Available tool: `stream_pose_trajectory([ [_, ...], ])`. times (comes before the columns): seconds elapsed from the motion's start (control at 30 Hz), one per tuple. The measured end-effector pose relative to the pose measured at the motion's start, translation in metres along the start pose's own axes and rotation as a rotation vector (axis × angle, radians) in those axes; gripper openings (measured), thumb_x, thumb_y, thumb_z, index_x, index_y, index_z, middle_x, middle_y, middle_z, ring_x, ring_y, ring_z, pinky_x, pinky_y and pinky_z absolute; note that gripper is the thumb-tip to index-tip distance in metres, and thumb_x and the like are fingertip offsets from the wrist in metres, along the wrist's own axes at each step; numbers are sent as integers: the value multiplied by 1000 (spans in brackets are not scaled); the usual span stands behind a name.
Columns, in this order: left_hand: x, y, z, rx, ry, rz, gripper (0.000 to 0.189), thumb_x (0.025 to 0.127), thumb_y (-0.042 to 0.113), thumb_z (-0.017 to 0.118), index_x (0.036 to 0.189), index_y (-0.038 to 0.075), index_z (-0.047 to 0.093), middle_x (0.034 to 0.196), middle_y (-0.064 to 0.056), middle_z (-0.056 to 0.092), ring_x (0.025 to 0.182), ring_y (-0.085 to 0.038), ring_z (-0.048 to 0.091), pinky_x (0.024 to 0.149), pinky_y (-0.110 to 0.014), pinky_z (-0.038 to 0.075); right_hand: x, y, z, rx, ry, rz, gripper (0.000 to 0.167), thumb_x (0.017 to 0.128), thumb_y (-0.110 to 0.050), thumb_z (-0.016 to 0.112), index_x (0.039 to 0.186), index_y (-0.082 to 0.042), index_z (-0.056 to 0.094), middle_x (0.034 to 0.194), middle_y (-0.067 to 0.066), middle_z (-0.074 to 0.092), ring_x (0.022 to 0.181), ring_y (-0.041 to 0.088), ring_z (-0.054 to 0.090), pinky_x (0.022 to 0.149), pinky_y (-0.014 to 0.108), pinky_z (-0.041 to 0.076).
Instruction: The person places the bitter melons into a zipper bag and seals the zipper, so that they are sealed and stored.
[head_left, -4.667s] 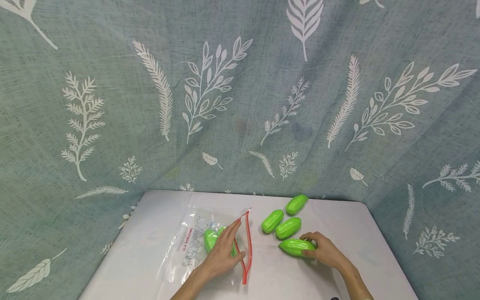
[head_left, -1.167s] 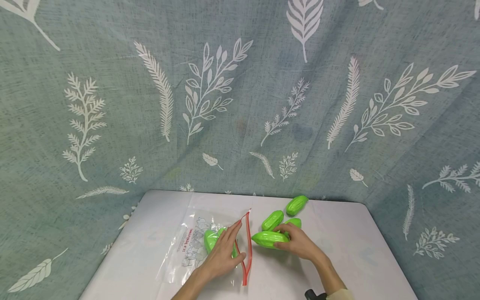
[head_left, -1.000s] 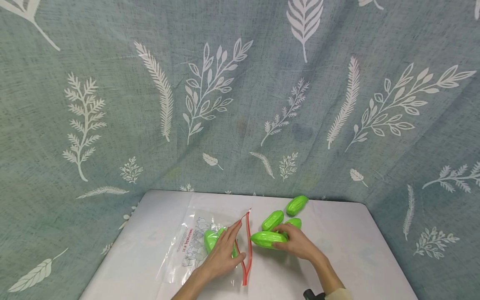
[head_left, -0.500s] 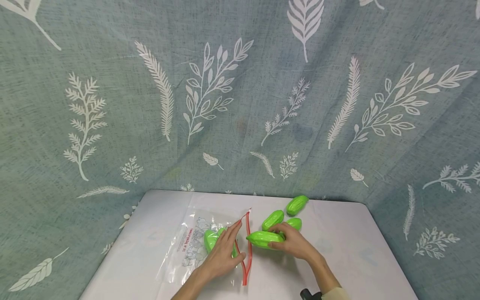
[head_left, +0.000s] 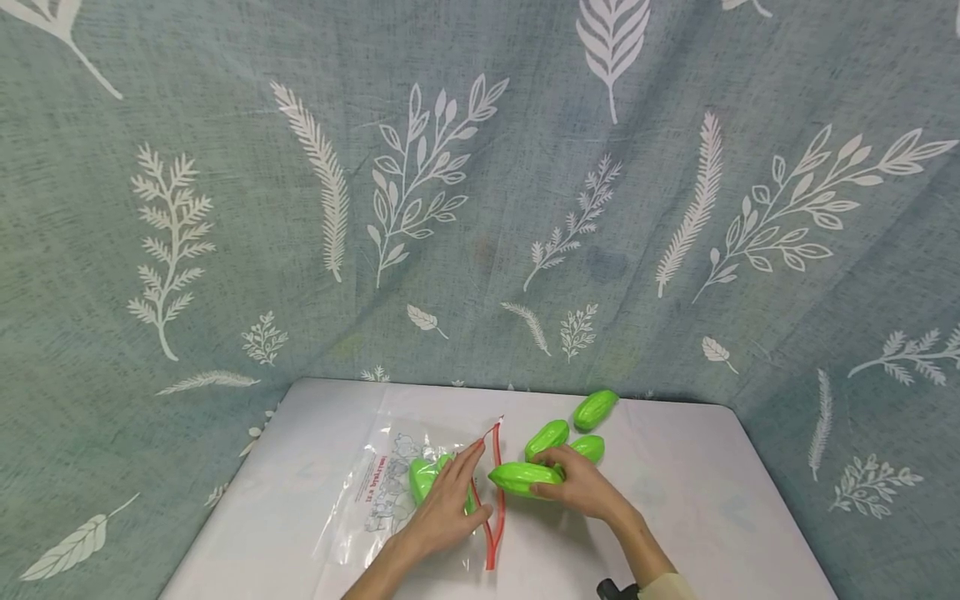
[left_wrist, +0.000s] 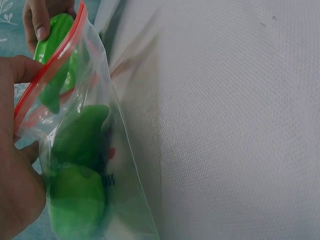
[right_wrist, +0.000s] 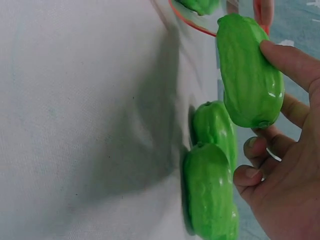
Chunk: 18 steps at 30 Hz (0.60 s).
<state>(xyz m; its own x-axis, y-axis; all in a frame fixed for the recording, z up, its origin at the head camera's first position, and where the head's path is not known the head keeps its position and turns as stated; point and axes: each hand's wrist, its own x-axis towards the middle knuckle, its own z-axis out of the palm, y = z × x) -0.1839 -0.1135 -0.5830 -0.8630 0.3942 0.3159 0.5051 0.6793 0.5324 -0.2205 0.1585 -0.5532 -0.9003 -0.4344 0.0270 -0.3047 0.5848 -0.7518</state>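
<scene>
Leaf-printed blue-green cloth (head_left: 480, 250) hangs behind a white table (head_left: 727, 500), where I'm watching a person's two hands. Their right hand (head_left: 579, 485) grips a bright green gourd (head_left: 522, 479) between thumb and fingers, lifted off the tabletop at the mouth of a clear plastic bag (head_left: 378, 483). Their left hand (head_left: 450, 504) rests against that bag with fingers stretched out and thumb spread, beside the red edging (head_left: 500, 496). Seen from the head, only patches of green show under it; the left wrist view reveals two gourds (left_wrist: 77, 200) inside the plastic, and the held one's pointed tip between the red lips. The right wrist view adds its blunt end, which the fingers cover from above. Its long axis runs side to side across the table, tip aimed left at the opening. Past the right hand lie three more gourds (head_left: 595, 410), slanting away to the right.
</scene>
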Motion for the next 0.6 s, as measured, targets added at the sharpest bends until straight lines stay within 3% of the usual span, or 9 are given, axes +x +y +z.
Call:
stream_pose_trajectory([
  [0.6, 0, -1, 2, 12, 24, 31, 96, 80, 30, 75, 159, 4, 26, 162, -10, 30, 145, -37, 37, 117, -62, 25, 4, -2, 8, -6, 32, -27, 50, 85, -44, 77, 124, -13, 69, 116, 0, 64, 107, 21, 59, 93, 49, 49],
])
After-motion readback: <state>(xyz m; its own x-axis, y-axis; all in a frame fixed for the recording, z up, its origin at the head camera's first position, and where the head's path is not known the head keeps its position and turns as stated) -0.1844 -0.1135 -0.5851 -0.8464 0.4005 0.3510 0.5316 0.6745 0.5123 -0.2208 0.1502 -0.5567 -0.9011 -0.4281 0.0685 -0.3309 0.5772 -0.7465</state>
